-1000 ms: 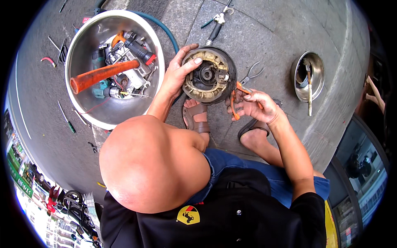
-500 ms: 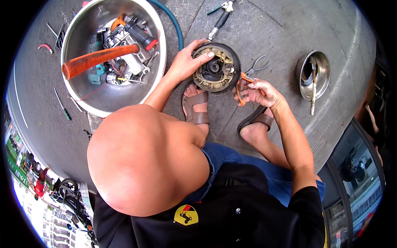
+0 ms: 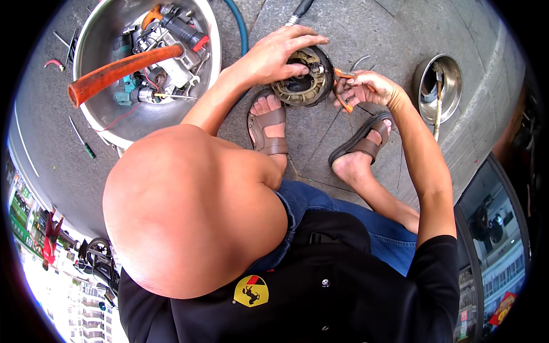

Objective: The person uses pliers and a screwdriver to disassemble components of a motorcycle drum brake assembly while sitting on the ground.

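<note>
Nearest the camera: the black shirt (image 3: 286, 311), the bare left knee (image 3: 189, 217) and the denim shorts (image 3: 343, 211) of the seated person. Next, two brown sandals (image 3: 268, 128), worn, on the grey paving (image 3: 320, 154).

The round hub part (image 3: 316, 92), dark-rimmed with a pale inner ring, is beyond the left sandal, tilted so that its face shows. The left grip (image 3: 281, 56) lies across its upper side, thumb against the face and fingers extended over the rim; how firmly it closes cannot be told. The right grip (image 3: 366, 90), just beside the hub part, is closed around an orange-handled tool (image 3: 345, 105), its handles spread. Metal prongs (image 3: 360, 60) show above that hand; whether they belong to the same tool cannot be determined.

To the left, a steel basin (image 3: 117, 121) contains a teal drill (image 3: 131, 96) and a long orange handle (image 3: 123, 72) reaching over the rim. To the right, a small steel bowl (image 3: 455, 86) has a stick (image 3: 438, 106) leaning out. A teal hose (image 3: 241, 31) runs beside the basin. Farthest, by the street: a motorcycle (image 3: 100, 260) and a person in red (image 3: 49, 247).
</note>
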A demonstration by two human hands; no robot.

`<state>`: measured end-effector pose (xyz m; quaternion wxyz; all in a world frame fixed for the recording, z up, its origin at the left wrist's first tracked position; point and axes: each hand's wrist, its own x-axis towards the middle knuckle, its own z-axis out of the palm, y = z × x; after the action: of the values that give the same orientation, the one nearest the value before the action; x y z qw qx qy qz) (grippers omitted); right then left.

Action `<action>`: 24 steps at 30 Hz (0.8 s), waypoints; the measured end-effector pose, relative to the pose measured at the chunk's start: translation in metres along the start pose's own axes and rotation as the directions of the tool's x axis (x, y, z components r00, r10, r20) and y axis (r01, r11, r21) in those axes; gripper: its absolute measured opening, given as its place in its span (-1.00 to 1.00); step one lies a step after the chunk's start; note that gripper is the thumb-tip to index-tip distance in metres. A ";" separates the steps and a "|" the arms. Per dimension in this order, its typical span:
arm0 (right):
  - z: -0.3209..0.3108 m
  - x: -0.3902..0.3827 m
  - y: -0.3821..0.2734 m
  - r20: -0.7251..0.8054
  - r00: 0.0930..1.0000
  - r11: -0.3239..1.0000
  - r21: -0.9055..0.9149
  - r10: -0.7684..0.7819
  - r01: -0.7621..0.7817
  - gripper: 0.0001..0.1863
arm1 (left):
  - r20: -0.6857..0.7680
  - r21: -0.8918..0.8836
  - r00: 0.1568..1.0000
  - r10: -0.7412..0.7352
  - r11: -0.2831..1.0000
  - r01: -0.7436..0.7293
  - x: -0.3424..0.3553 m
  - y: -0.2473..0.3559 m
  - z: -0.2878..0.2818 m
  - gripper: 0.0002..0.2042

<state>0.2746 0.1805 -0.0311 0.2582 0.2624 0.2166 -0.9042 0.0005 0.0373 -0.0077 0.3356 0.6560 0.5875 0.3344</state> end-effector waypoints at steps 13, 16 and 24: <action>0.008 -0.034 -0.010 -0.385 0.922 0.991 -0.131 -0.051 0.000 -0.59 | 0.016 0.095 0.937 -0.348 0.934 0.345 -0.007 -0.015 0.020 -0.58; 0.038 -0.032 -0.002 -0.431 0.896 0.987 -0.153 -0.102 0.039 -0.55 | 0.012 0.092 0.944 -0.330 0.940 0.328 -0.009 -0.013 0.019 -0.57; 0.073 -0.018 0.018 -0.510 0.852 0.963 -0.268 -0.120 -0.024 -0.58 | 0.008 0.250 0.986 -0.168 0.955 0.160 -0.003 -0.013 0.022 -0.54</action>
<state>0.2713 0.1345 0.0307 0.1995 0.4554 0.4036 -0.7680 0.0114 0.0349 -0.0305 0.2860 0.6468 0.6721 0.2196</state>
